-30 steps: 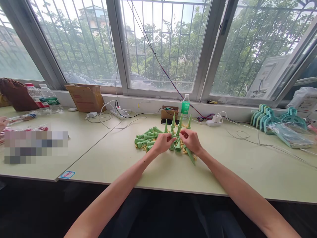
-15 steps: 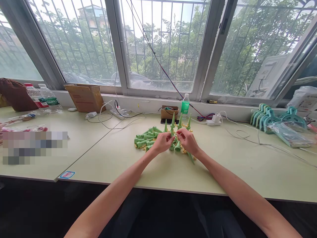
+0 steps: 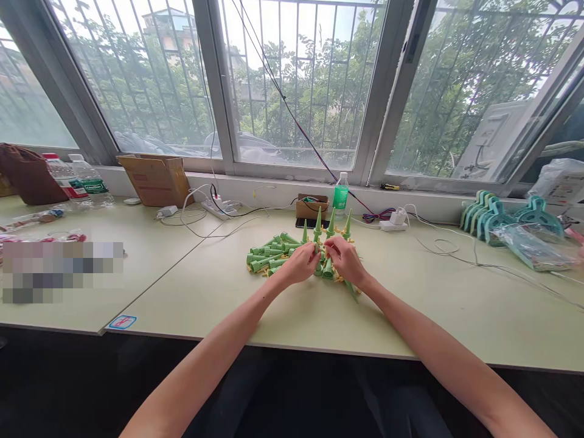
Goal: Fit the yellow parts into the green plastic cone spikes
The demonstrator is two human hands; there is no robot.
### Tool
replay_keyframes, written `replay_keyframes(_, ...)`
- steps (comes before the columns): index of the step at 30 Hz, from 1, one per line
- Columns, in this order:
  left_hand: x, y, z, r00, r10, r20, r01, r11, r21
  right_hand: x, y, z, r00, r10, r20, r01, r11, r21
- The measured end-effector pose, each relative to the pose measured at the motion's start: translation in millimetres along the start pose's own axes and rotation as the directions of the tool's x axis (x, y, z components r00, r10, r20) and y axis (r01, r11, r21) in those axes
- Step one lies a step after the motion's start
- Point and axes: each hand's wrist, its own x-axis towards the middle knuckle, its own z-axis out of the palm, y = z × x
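Observation:
My left hand (image 3: 302, 264) is closed around a green plastic watering spike (image 3: 318, 269), held upright between the two hands and partly covered by the fingers. Close beside it, my right hand (image 3: 345, 260) pinches at the spike's side; whatever lies between its fingertips is too small to make out. Behind the hands, several green spikes (image 3: 348, 225) stand point up, with small yellow valve pieces (image 3: 338, 230) around them. To the left lies a pile of green spikes (image 3: 263, 263) with more yellow bits. Another spike (image 3: 351, 291) lies under my right wrist.
A small cardboard box (image 3: 312, 208) and a green-labelled bottle (image 3: 340, 193) stand behind the spikes. White cables and a power strip (image 3: 222, 208) lie at the back left, a charger (image 3: 393, 222) at the right. Green-blue hangers (image 3: 497, 220) stand far right. The table's front edge is near my forearms.
Almost nothing differs. Both hands stay together at the same spike, with only slight shifts of the fingers; the view has moved very slightly.

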Motion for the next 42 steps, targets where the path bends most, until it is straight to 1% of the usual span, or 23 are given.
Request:
replay_keyframes(6, -1, 4, -4.7, 0.999, 0.033, 0.029, -0.033, 0.999, -0.012, 0, -1, 0, 1.0, 0.018, 0.004, -0.018, 1.0, 0.014)
replay_keyframes(11, -2, 7, -7.3, 0.998, 0.044, 0.037, -0.045, 0.999, 0.024, 0, -2, 0, 1.0, 0.026, -0.003, -0.026, 1.0, 0.008)
replay_keyframes(13, -2, 6, -7.1, 0.999, 0.02, 0.048, -0.023, 0.998, 0.06, 0, -2, 0, 0.999, 0.033, -0.004, -0.033, 0.999, 0.008)
replay_keyframes(16, -3, 4, -6.3, 0.995, -0.047, 0.093, 0.038, 0.994, 0.103, 0, -2, 0, 0.999, 0.043, -0.004, -0.043, 0.999, 0.014)
replay_keyframes(20, -4, 2, -5.2, 0.988, -0.086, 0.128, 0.075, 0.993, 0.094, 0, -1, 1, 0.999, 0.041, -0.008, -0.041, 0.999, 0.024)
replay_keyframes(29, -3, -1, -2.4, 0.994, -0.082, 0.07, 0.082, 0.997, 0.006, 0, -3, 0, 0.999, 0.034, -0.012, -0.034, 0.999, 0.025)
replay_keyframes(32, -2, -3, -1.7, 0.995, -0.094, 0.034, 0.095, 0.995, -0.027, 0, -3, 1, 0.999, 0.036, -0.015, -0.035, 0.999, 0.029)
replay_keyframes(37, 1, -3, -1.2, 0.983, -0.183, -0.017, 0.181, 0.98, -0.087, -1, -3, 2, 0.999, 0.036, -0.004, -0.036, 0.997, 0.062)
replay_keyframes(42, 2, -2, -1.1, 0.965, -0.259, -0.03, 0.252, 0.956, -0.151, -2, -2, 3, 0.999, 0.037, 0.012, -0.038, 0.995, 0.094)
